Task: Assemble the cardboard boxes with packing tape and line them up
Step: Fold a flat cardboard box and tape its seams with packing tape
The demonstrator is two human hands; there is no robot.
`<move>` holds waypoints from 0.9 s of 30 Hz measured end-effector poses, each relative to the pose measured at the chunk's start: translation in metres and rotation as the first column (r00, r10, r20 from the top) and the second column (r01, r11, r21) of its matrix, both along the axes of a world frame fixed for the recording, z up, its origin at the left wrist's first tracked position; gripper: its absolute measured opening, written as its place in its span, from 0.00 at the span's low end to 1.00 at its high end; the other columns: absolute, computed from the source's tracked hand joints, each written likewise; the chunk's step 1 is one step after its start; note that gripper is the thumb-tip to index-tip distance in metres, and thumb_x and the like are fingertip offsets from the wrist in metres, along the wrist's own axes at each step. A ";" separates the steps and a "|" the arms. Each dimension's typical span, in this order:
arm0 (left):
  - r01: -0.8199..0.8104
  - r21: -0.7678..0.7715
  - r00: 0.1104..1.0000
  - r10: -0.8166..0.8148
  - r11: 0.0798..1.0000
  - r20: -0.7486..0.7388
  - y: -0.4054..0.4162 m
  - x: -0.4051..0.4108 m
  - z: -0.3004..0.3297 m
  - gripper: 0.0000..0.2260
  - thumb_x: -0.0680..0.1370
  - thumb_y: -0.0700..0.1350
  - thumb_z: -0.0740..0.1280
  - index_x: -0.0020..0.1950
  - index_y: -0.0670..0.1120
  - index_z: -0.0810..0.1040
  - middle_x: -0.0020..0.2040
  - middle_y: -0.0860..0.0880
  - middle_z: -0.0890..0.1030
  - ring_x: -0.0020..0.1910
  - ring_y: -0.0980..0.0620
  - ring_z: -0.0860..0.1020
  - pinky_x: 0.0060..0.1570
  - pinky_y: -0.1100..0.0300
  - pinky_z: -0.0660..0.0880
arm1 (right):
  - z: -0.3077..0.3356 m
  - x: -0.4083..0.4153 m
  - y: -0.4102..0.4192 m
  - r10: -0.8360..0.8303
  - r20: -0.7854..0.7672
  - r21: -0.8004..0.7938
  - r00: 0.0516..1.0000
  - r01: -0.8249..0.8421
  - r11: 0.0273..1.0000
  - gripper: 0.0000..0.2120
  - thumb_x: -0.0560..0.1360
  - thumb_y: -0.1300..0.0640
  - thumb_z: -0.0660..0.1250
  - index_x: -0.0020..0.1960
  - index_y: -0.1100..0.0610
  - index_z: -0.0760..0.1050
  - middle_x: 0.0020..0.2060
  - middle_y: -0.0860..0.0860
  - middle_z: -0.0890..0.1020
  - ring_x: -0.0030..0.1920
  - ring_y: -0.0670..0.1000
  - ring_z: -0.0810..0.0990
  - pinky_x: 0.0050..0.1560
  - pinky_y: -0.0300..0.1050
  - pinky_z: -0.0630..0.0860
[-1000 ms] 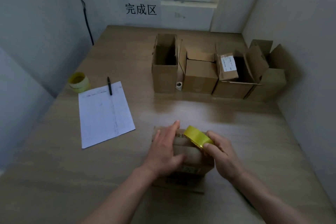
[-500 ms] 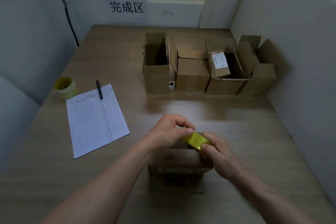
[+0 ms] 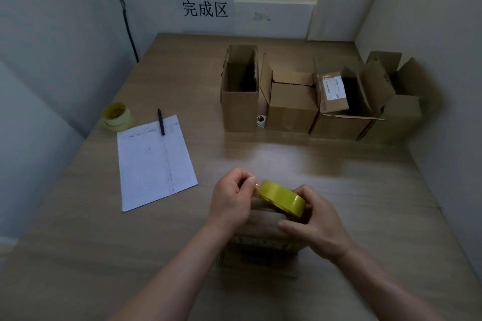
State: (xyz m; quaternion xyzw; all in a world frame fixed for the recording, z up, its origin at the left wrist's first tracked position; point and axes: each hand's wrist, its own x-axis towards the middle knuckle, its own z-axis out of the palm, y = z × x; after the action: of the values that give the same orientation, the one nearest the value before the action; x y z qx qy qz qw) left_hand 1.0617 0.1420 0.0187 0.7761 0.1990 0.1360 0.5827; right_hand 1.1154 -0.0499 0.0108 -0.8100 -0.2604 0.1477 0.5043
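Dim, soft, wide-angle edge distortion

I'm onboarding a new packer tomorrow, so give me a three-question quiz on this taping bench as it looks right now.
1. True or false: the pen lies wholly off the paper sheet.
2. Which hand grips the yellow tape roll over the near box? A) left hand B) right hand C) neither
3. Fill in: the spare tape roll sits at the table's far ____ side.

Key:
1. False; its lower end overlaps the sheet's top edge.
2. B; the left hand pinches at the roll's edge, seemingly at the tape end.
3. left
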 end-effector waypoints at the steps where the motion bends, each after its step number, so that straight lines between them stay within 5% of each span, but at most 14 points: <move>1: -0.032 0.048 0.999 0.032 0.998 0.000 0.000 -0.003 -0.001 0.08 0.78 0.42 0.65 0.39 0.47 0.75 0.34 0.50 0.79 0.36 0.52 0.77 0.41 0.55 0.76 | -0.003 -0.001 0.002 -0.024 0.075 -0.084 0.997 0.030 0.996 0.16 0.62 0.45 0.73 0.44 0.48 0.72 0.35 0.43 0.77 0.35 0.45 0.75 0.35 0.46 0.73; 5: -0.153 0.183 0.988 0.144 0.971 0.064 -0.009 -0.015 -0.006 0.07 0.76 0.46 0.62 0.40 0.46 0.75 0.34 0.51 0.79 0.35 0.55 0.76 0.36 0.65 0.70 | -0.014 -0.007 0.013 -0.203 0.250 -0.108 0.947 0.236 0.966 0.08 0.66 0.52 0.63 0.45 0.46 0.68 0.36 0.47 0.77 0.36 0.53 0.75 0.35 0.49 0.70; 8: -0.194 0.164 0.981 0.186 0.967 0.062 -0.012 -0.025 -0.015 0.06 0.76 0.45 0.63 0.39 0.47 0.75 0.32 0.52 0.77 0.35 0.57 0.76 0.36 0.67 0.69 | -0.013 -0.010 0.020 -0.299 0.196 0.036 0.934 0.298 0.954 0.15 0.69 0.53 0.61 0.56 0.46 0.71 0.46 0.50 0.80 0.45 0.53 0.78 0.44 0.47 0.73; 10: -0.211 0.127 0.978 0.208 0.969 0.031 -0.011 -0.029 -0.022 0.07 0.78 0.42 0.65 0.39 0.47 0.75 0.32 0.53 0.77 0.34 0.60 0.75 0.35 0.68 0.69 | -0.014 -0.011 0.022 -0.266 0.209 -0.004 0.941 0.273 0.962 0.18 0.70 0.52 0.64 0.60 0.50 0.73 0.52 0.49 0.79 0.50 0.50 0.77 0.49 0.45 0.72; 15: -0.239 0.040 0.970 0.241 0.970 -0.031 -0.001 -0.027 -0.025 0.08 0.78 0.37 0.66 0.39 0.45 0.76 0.33 0.50 0.78 0.33 0.59 0.74 0.35 0.67 0.70 | -0.019 -0.009 0.026 -0.201 0.300 -0.234 0.933 0.276 0.932 0.17 0.65 0.65 0.74 0.48 0.48 0.75 0.42 0.47 0.79 0.43 0.54 0.78 0.39 0.45 0.68; 18: -0.238 0.012 0.971 0.238 0.971 -0.032 -0.001 -0.027 -0.024 0.09 0.78 0.37 0.66 0.38 0.46 0.76 0.32 0.49 0.79 0.33 0.57 0.76 0.35 0.66 0.71 | -0.010 -0.009 0.031 -0.324 0.198 -0.065 0.925 0.343 0.937 0.15 0.67 0.65 0.71 0.45 0.48 0.73 0.38 0.46 0.78 0.40 0.48 0.77 0.39 0.47 0.73; 20: -0.237 0.020 0.971 0.238 0.971 -0.033 -0.001 -0.030 -0.027 0.10 0.78 0.37 0.66 0.38 0.47 0.76 0.33 0.49 0.79 0.34 0.53 0.78 0.37 0.62 0.73 | -0.002 -0.014 0.038 -0.375 0.161 0.109 0.913 0.361 0.926 0.17 0.68 0.68 0.71 0.44 0.49 0.71 0.38 0.45 0.77 0.39 0.40 0.74 0.38 0.35 0.71; 23: -0.263 -0.032 0.964 0.262 0.964 -0.037 0.002 -0.030 -0.029 0.09 0.77 0.39 0.66 0.37 0.46 0.75 0.32 0.48 0.79 0.33 0.51 0.78 0.36 0.59 0.73 | -0.006 -0.023 0.041 -0.351 0.138 0.119 0.926 0.336 0.934 0.18 0.68 0.68 0.74 0.45 0.50 0.71 0.38 0.45 0.77 0.38 0.42 0.75 0.35 0.31 0.69; 27: -0.263 -0.085 0.964 0.257 0.961 -0.071 0.005 -0.030 -0.026 0.10 0.77 0.38 0.66 0.36 0.47 0.75 0.29 0.50 0.77 0.29 0.55 0.74 0.31 0.60 0.71 | -0.020 -0.024 0.032 -0.291 0.178 -0.061 0.940 0.306 0.950 0.13 0.67 0.55 0.68 0.49 0.47 0.71 0.38 0.47 0.78 0.36 0.52 0.76 0.34 0.38 0.68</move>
State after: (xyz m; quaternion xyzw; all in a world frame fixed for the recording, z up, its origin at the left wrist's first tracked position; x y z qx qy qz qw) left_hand 1.0319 0.1471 -0.0073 0.7187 0.3224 0.1789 0.5895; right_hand 1.0912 -0.0178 -0.0091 -0.8709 -0.1689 0.0126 0.4613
